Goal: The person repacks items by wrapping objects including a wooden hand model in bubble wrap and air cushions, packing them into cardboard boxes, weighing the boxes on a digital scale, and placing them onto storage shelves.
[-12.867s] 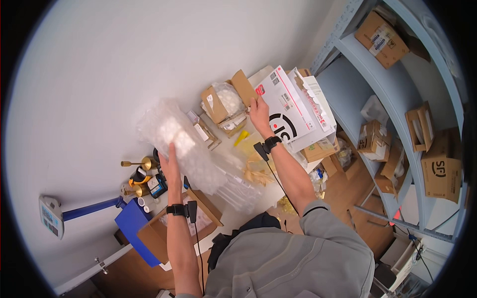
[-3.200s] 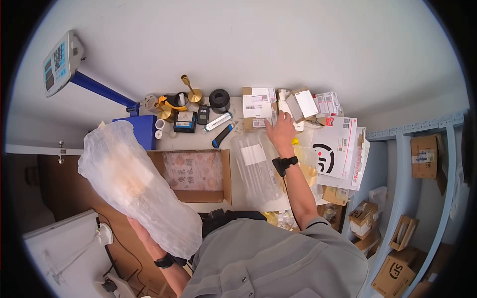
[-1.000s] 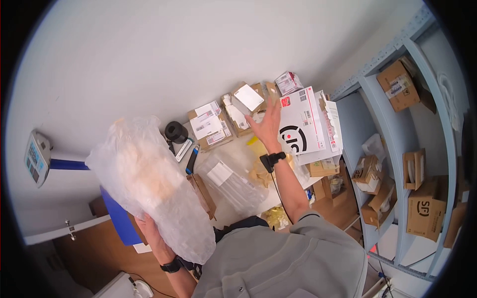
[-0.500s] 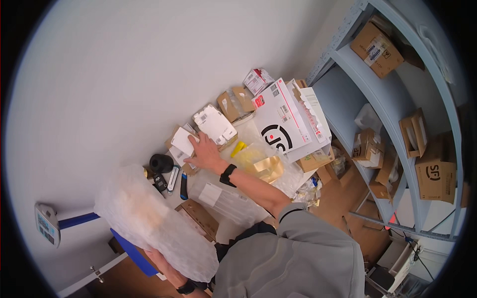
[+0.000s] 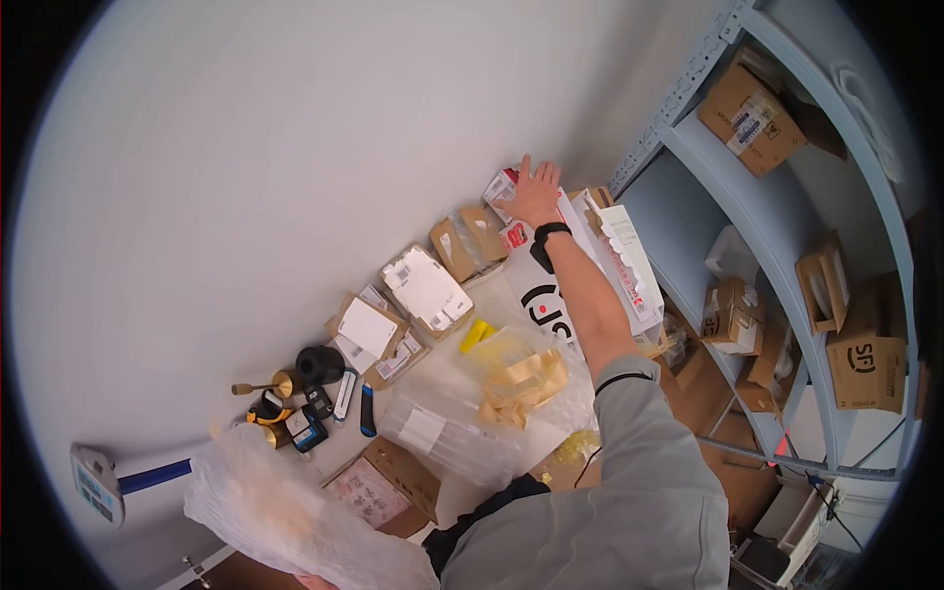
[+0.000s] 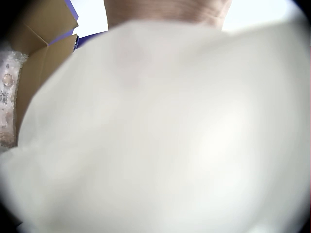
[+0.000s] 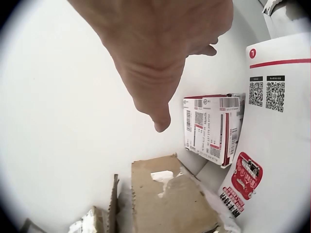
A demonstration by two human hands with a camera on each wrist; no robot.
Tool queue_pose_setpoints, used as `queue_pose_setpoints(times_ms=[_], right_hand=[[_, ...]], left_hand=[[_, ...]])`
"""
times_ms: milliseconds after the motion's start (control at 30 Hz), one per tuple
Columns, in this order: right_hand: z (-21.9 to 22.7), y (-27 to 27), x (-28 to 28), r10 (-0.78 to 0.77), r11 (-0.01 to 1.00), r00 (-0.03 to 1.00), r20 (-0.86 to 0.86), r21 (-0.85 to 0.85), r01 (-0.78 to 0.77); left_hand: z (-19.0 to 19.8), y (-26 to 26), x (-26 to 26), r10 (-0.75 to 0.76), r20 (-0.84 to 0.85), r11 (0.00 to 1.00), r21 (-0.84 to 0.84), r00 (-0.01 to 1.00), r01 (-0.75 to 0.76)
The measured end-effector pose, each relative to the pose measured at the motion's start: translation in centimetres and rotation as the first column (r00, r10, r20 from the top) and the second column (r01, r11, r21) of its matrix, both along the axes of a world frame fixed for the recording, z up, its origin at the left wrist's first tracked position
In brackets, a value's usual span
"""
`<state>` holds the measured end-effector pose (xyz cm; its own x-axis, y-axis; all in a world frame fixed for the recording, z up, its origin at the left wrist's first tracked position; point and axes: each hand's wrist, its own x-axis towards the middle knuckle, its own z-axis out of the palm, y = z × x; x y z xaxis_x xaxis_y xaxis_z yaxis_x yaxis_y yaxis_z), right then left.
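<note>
My right hand (image 5: 536, 197) reaches out with its fingers spread, over the small white box with red edges (image 5: 500, 187) at the back corner of the table. In the right wrist view, the thumb hangs above a brown cardboard box (image 7: 167, 199), with the labelled white box (image 7: 209, 128) beyond it. My left arm carries a long bundle in cloudy plastic wrap (image 5: 265, 511) against my body. Only a sliver of the left hand (image 5: 315, 582) shows beneath it, and its fingers are hidden. The bundle's blurred wrap (image 6: 165, 126) fills most of the left wrist view.
A large white carton with SF lettering (image 5: 543, 305) lies below my right forearm. Along the wall stand a flat white box (image 5: 428, 287), a blue-handled cutter (image 5: 367, 411) and a black tape roll (image 5: 320, 366). An opened carton (image 5: 418, 472) sits near me; shelves (image 5: 728, 182) rise at right.
My right hand has left the small white package among the labelled boxes and moved right to the back corner. The bundle sits lower in view, uncovering the opened carton and the brass holders.
</note>
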<state>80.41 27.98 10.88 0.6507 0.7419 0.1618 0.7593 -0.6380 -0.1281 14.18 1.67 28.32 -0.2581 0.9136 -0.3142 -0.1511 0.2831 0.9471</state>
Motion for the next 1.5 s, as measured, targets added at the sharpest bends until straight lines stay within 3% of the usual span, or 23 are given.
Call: queue_pose_setpoints(times_ms=[67, 100, 167, 233, 300, 500, 567, 633, 700, 733, 767, 800, 867, 967, 1000, 1067, 1100, 1200, 1233, 1300, 1367, 1433, 1500], right_hand=[[-0.3, 0.8, 2.2, 0.011, 0.934, 1.0, 0.022, -0.356, -0.003], [-0.5, 1.2, 3.2, 0.019, 0.935, 1.0, 0.019, -0.354, -0.011], [-1.4, 2.1, 4.9, -0.083, 0.899, 0.984, -0.154, -0.438, 0.008], [-2.9, 2.6, 6.4, -0.081, 0.922, 0.969, -0.232, -0.387, -0.015], [-2.7, 2.9, 7.1, -0.11, 0.926, 0.905, -0.41, -0.374, -0.057], [-4.0, 3.7, 8.4, -0.052, 0.936, 0.909, -0.414, -0.337, -0.099], [-1.8, 2.2, 6.6, -0.032, 0.959, 0.928, -0.371, -0.272, -0.076], [0.8, 0.7, 4.2, -0.002, 0.977, 0.949, -0.317, -0.205, -0.066], [2.5, -1.6, 1.2, 0.111, 0.993, 0.984, -0.139, 0.065, -0.103], [3.7, -2.7, -0.6, 0.121, 0.992, 0.983, -0.138, 0.052, -0.115], [5.0, -3.6, -2.9, 0.187, 0.967, 0.975, -0.118, 0.2, -0.161], [6.1, -4.6, -5.2, 0.249, 0.917, 0.964, -0.092, 0.342, -0.205], [7.7, -6.1, -10.4, 0.395, 0.863, 0.906, -0.155, 0.4, -0.308], [5.7, -5.8, -16.8, 0.471, 0.851, 0.848, -0.241, 0.378, -0.365], [4.0, -5.3, -18.8, 0.474, 0.841, 0.853, -0.219, 0.399, -0.364], [3.1, -4.2, -22.8, 0.433, 0.884, 0.81, -0.395, 0.359, -0.298], [3.0, -4.1, -24.3, 0.44, 0.881, 0.808, -0.391, 0.363, -0.304], [2.5, -3.3, -27.3, 0.489, 0.853, 0.745, -0.453, 0.429, -0.298], [2.1, -3.5, -27.9, 0.499, 0.849, 0.742, -0.449, 0.427, -0.312], [1.6, -3.4, -28.8, 0.542, 0.778, 0.828, -0.141, 0.456, -0.432], [1.8, -4.1, -29.5, 0.554, 0.778, 0.823, -0.13, 0.432, -0.456], [1.4, -4.7, -30.0, 0.562, 0.783, 0.818, -0.122, 0.397, -0.479], [0.4, -4.5, -30.1, 0.574, 0.794, 0.768, -0.282, 0.42, -0.439]], left_hand=[[0.4, -0.5, 0.3, 0.036, 0.0, 0.999, -0.023, 0.999, -0.036], [0.5, -0.7, 0.5, 0.054, 0.0, 0.998, -0.033, 0.999, -0.054], [1.0, -0.9, 0.9, 0.1, -0.008, 0.993, -0.057, 0.995, -0.1], [1.7, -2.1, 1.0, 0.166, -0.039, 0.983, -0.069, 0.985, -0.168], [1.4, -2.5, 0.1, 0.056, -0.165, 0.98, -0.178, 0.985, -0.085], [1.7, -1.5, 0.9, 0.204, -0.293, 0.941, -0.204, 0.934, -0.269], [1.6, -1.2, 0.9, 0.232, -0.32, 0.925, -0.22, 0.918, -0.311], [1.0, -0.5, 1.8, 0.238, -0.232, 0.955, -0.119, 0.943, -0.271], [0.2, 0.4, 2.4, 0.229, -0.147, 0.972, -0.014, 0.962, -0.234], [-0.2, 0.8, 2.4, 0.22, -0.106, 0.975, 0.041, 0.97, -0.217], [-0.6, 0.8, 2.3, 0.211, -0.066, 0.974, 0.097, 0.975, -0.204], [-1.0, 0.8, 1.1, 0.217, 0.061, 0.976, -0.025, 0.974, -0.215], [-3.5, 0.8, -1.8, 0.169, 0.113, 0.985, -0.046, 0.979, -0.165], [-3.8, 1.4, -1.4, 0.116, 0.173, 0.993, -0.053, 0.978, -0.108], [-3.1, 1.9, 0.0, 0.084, 0.122, 0.996, 0.002, 0.989, -0.085], [-2.2, 3.0, 1.9, 0.059, 0.075, 0.996, 0.067, 0.995, -0.064], [-1.8, 3.4, 2.4, 0.03, 0.079, 0.997, 0.075, 0.996, -0.035], [-2.8, 2.8, 0.4, 0.029, 0.081, 0.994, 0.106, 0.996, -0.037], [-3.6, 1.9, -0.5, 0.051, 0.083, 0.992, 0.107, 0.995, -0.06], [-4.1, 0.9, -1.1, 0.073, 0.098, 0.988, 0.126, 0.992, -0.086], [-4.5, -0.2, -2.2, 0.103, 0.111, 0.983, 0.14, 0.988, -0.119], [-4.8, -1.1, -3.3, 0.121, 0.003, 0.992, 0.04, 0.993, -0.121], [-4.9, -1.7, -3.0, 0.181, 0.017, 0.982, 0.047, 0.983, -0.181]])
